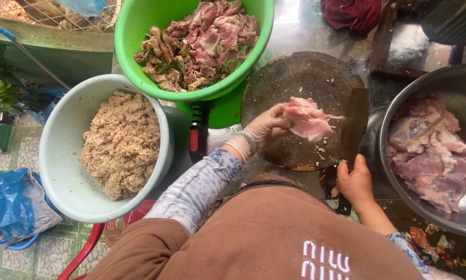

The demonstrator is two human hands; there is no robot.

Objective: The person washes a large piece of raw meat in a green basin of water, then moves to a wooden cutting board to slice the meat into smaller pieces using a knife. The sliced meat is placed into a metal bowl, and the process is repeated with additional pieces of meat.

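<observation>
My left hand (266,127), in a thin clear glove, holds a pink piece of raw meat (308,119) above a round dark wooden chopping board (295,78). My right hand (355,181) grips the handle of a broad cleaver (353,127), whose blade rests flat-edged on the board's right side, just right of the meat. Small scraps of meat dot the board.
A green bowl (134,31) of cut meat with leaves sits at the top. At left a pale blue bowl (61,155) holds minced mixture. A steel basin (399,103) at right holds large raw pieces. A red-handled tool (195,140) lies between the bowls. Blue plastic bag (7,202) at lower left.
</observation>
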